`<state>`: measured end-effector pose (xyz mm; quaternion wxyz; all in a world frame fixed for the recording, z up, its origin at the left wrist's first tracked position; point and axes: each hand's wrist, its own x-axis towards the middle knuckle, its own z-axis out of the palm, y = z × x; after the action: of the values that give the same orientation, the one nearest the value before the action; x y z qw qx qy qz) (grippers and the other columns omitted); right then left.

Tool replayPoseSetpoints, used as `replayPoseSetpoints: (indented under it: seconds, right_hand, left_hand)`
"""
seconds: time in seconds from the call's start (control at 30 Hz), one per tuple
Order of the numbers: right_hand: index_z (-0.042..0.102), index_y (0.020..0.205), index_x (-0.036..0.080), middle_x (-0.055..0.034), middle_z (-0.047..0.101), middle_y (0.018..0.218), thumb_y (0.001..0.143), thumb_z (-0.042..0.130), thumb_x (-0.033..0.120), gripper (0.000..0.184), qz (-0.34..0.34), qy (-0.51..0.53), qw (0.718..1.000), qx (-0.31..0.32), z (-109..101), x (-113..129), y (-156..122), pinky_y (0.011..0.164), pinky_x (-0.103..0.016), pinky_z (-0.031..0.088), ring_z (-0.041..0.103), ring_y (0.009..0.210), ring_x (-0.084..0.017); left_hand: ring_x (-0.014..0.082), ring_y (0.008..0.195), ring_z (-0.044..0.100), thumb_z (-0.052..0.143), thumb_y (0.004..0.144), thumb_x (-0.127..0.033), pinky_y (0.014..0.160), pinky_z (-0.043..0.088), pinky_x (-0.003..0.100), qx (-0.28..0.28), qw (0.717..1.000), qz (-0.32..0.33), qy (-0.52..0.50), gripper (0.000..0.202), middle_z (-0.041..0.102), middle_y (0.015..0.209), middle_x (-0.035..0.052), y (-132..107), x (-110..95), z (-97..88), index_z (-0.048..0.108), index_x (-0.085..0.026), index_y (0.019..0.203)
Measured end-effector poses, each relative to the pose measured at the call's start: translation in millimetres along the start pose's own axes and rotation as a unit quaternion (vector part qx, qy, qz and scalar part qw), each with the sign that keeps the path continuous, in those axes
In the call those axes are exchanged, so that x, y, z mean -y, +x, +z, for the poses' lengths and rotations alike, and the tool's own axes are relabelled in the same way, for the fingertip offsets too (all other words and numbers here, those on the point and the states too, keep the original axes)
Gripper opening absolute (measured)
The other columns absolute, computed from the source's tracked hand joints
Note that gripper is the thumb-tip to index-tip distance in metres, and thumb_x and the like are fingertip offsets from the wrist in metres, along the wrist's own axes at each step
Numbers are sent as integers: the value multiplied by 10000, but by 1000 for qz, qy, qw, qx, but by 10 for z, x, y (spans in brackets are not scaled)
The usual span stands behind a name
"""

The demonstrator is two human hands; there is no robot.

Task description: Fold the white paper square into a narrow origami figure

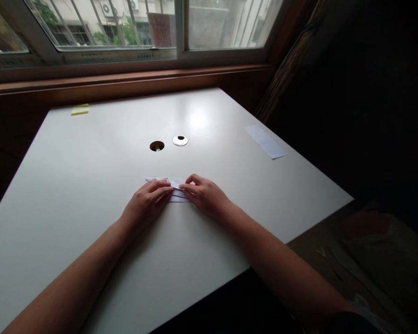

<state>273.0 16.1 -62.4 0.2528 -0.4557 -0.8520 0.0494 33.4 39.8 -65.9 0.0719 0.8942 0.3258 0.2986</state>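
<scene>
A piece of folded white paper [176, 183] lies on the white table [90, 185] between my two hands, with layered edges and creases showing. My left hand [149, 197] rests over its left side, fingers bent and pressed together on the paper near the middle. From the right, my right hand [204, 192] pinches a raised flap of the same paper between thumb and fingers. The fingertips of both hands nearly meet. Parts of the paper under the palms are hidden.
Beyond the paper are a round cable hole [156, 146] and its metal ring cover [180, 140]. A white paper strip [265, 142] lies near the right edge, a yellow sticky-note pad [80, 109] at the far left corner. A window [107, 55] stands behind the table.
</scene>
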Motion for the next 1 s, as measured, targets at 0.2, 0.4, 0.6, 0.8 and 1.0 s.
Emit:
replayPoseSetpoints:
  seconds: [0.2, 0.4, 0.6, 0.8, 1.0]
  right_hand:
    - [684, 1187, 321, -61, 594, 1104, 973, 502, 324, 281, -26, -12, 999, 17, 0, 1, -8, 726, -260, 441, 520, 719, -117]
    - [703, 1160, 318, -63, 584, 1100, 984, 475, 360, 291, -26, -18, 999, 23, -18, 12, 0, 743, -266, 441, 519, 733, -120]
    - [691, 1183, 304, -70, 582, 1117, 980, 490, 326, 286, -34, -23, 999, 25, -32, 18, 3, 766, -269, 446, 525, 757, -123]
    - [711, 1131, 287, -70, 619, 1123, 989, 482, 346, 276, -57, -44, 996, 43, -97, 14, -1, 813, -300, 450, 534, 839, -157]
    - [725, 1113, 266, -71, 657, 1136, 976, 509, 320, 261, -111, -56, 991, 51, -209, -102, -116, 806, -316, 473, 525, 820, -169]
  left_hand:
    - [222, 1123, 627, 570, 943, -244, 1044, 490, 433, 0, 1000, 10, 23, 233, 668, 1196, 58, -14, 19, 22, 692, -265, 1140]
    - [215, 1146, 632, 531, 962, -234, 1069, 481, 424, -3, 1000, 4, 15, 269, 682, 1202, 66, -28, 23, 18, 629, -223, 1212]
    - [240, 1170, 589, 540, 961, -254, 1032, 500, 432, 34, 997, 26, 65, 282, 650, 1237, 68, 7, -19, -23, 644, -245, 1222]
    - [263, 1219, 552, 506, 970, -262, 1059, 485, 458, 51, 994, 23, 94, 290, 631, 1259, 103, 21, -74, -62, 652, -198, 1212]
    - [262, 1230, 548, 497, 970, -269, 1053, 490, 457, 58, 993, 17, 103, 293, 636, 1257, 106, 18, -76, -68, 645, -192, 1212]
